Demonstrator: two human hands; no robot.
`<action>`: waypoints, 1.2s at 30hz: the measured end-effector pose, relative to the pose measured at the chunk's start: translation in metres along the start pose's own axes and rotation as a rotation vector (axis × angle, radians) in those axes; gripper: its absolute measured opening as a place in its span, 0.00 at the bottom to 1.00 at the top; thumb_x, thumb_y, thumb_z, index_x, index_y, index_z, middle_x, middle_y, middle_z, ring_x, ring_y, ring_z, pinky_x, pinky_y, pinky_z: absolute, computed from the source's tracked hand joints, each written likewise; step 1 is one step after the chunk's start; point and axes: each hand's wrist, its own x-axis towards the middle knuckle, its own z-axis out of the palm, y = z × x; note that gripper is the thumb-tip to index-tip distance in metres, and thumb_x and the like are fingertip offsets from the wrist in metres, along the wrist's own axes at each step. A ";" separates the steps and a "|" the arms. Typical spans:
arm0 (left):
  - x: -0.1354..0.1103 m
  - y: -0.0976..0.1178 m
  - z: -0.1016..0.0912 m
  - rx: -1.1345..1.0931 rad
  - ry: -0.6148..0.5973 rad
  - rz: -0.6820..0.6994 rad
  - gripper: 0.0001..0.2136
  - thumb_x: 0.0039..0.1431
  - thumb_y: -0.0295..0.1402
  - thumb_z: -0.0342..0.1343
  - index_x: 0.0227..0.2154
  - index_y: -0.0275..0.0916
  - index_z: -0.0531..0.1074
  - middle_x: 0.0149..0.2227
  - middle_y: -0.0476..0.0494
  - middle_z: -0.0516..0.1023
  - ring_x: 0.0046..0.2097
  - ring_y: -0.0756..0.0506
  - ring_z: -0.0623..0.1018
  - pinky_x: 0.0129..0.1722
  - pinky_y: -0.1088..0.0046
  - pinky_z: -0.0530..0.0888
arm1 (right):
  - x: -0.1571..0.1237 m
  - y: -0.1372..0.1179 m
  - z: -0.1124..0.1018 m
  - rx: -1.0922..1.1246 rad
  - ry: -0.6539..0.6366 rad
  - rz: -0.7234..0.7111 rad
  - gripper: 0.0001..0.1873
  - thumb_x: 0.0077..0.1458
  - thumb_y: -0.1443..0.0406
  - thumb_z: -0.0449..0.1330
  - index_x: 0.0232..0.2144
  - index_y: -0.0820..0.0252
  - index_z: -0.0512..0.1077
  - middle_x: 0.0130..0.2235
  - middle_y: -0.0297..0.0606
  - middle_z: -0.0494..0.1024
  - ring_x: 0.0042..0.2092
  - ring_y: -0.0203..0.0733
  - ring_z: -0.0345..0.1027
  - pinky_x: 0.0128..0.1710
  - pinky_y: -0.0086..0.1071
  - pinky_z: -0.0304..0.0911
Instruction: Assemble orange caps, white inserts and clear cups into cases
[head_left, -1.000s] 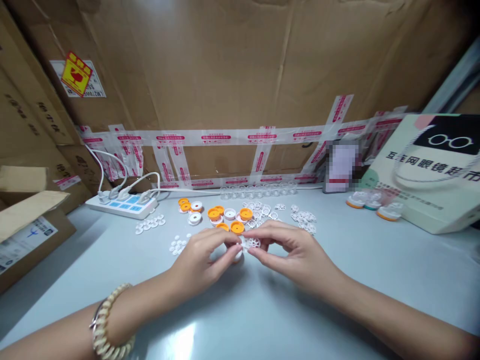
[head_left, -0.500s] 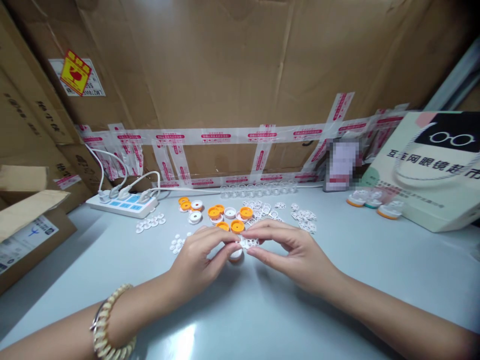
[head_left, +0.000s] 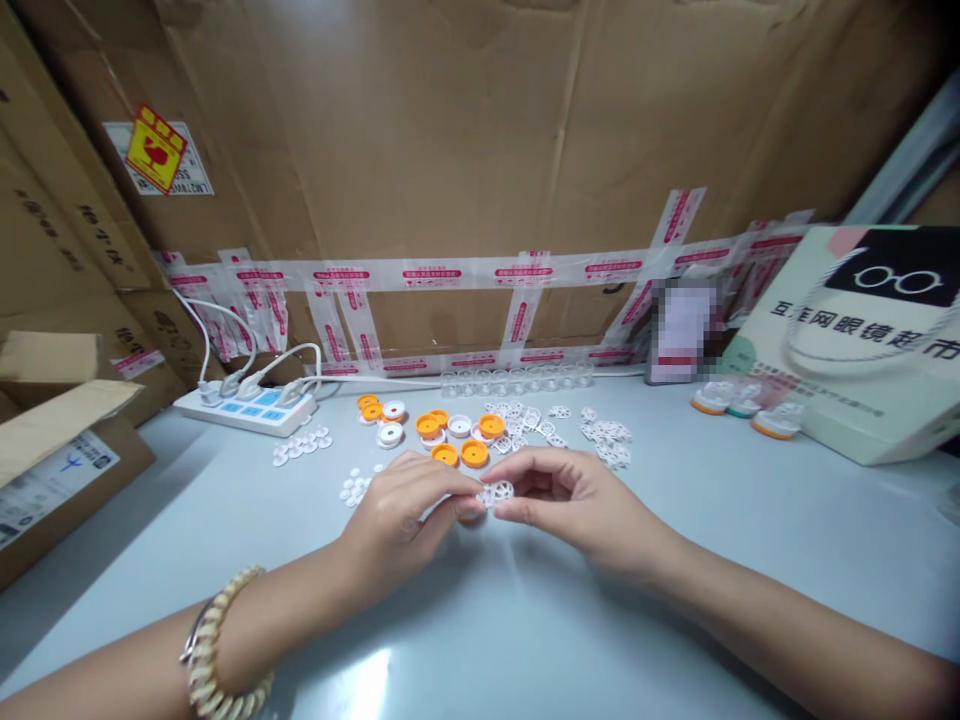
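Both hands are in at the middle of the table (head_left: 600, 640), fingertips almost meeting, and there between them is the small white openwork piece (head_left: 501, 491), held up in front of the colored parts. The left hand (head_left: 409, 510) has its thumb and forefinger pinched on the near-left end of it. The right hand (head_left: 589, 510) comes from the other side, thumb below and forefinger above, grasping it too — whether it is one piece or two pressed together, I cannot tell from here. Just under the left fingertips peeks an orange-edged cup (head_left: 471, 518), mostly hidden by the fingers.

Right behind the hands sit the orange round caps (head_left: 474, 454), with white round caps (head_left: 390, 434) among them and off to the left. A loose spread of white openwork parts (head_left: 607, 435) lies beyond the right hand, and little white discs (head_left: 354, 490) are clustered close by the left one. Farther back, a row of clear round parts (head_left: 517, 380) stands along the foot of the big cardboard box (head_left: 450, 120).

Over on the right — three capped pieces, two with orange bases (head_left: 778, 420) and one teal (head_left: 746, 405), beside a pale paper bag (head_left: 862, 370) printed with eyeglasses. Far left, a white power strip (head_left: 244, 410) with its plugs in, and a coiled bracelet (head_left: 217, 650) on the left wrist.
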 end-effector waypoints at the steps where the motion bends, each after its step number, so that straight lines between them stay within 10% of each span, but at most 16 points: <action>1: 0.000 0.000 0.000 0.006 -0.004 0.005 0.05 0.58 0.24 0.52 0.32 0.38 0.72 0.26 0.47 0.79 0.28 0.50 0.77 0.32 0.72 0.71 | 0.000 0.001 0.000 0.029 -0.003 0.036 0.13 0.40 0.65 0.67 0.33 0.57 0.73 0.30 0.32 0.77 0.33 0.35 0.73 0.37 0.33 0.69; 12: -0.002 0.003 0.002 -0.147 -0.078 -0.242 0.03 0.53 0.29 0.58 0.32 0.37 0.74 0.29 0.45 0.80 0.31 0.48 0.78 0.32 0.74 0.74 | -0.001 0.000 -0.002 0.076 -0.032 0.132 0.18 0.38 0.68 0.66 0.30 0.57 0.62 0.25 0.27 0.68 0.29 0.31 0.65 0.32 0.28 0.61; 21: 0.005 0.008 0.002 -0.332 -0.189 -0.536 0.06 0.55 0.31 0.55 0.27 0.37 0.75 0.28 0.47 0.79 0.30 0.49 0.76 0.30 0.75 0.71 | -0.009 0.000 0.002 -0.491 0.057 -0.306 0.06 0.49 0.70 0.57 0.30 0.57 0.63 0.30 0.33 0.69 0.33 0.35 0.64 0.35 0.31 0.63; 30: 0.003 0.006 0.001 -0.319 -0.120 -0.523 0.05 0.54 0.32 0.57 0.30 0.37 0.76 0.28 0.47 0.79 0.29 0.49 0.76 0.30 0.75 0.72 | -0.008 0.008 -0.001 -0.635 0.098 -0.581 0.05 0.53 0.71 0.56 0.33 0.57 0.66 0.32 0.34 0.74 0.35 0.35 0.69 0.35 0.30 0.66; 36: -0.002 0.004 0.002 -0.211 -0.010 -0.257 0.04 0.53 0.26 0.58 0.32 0.37 0.75 0.31 0.45 0.81 0.32 0.49 0.79 0.35 0.76 0.74 | -0.005 0.008 -0.004 -0.456 0.064 -0.379 0.12 0.48 0.66 0.62 0.37 0.57 0.69 0.36 0.36 0.76 0.38 0.36 0.71 0.40 0.32 0.68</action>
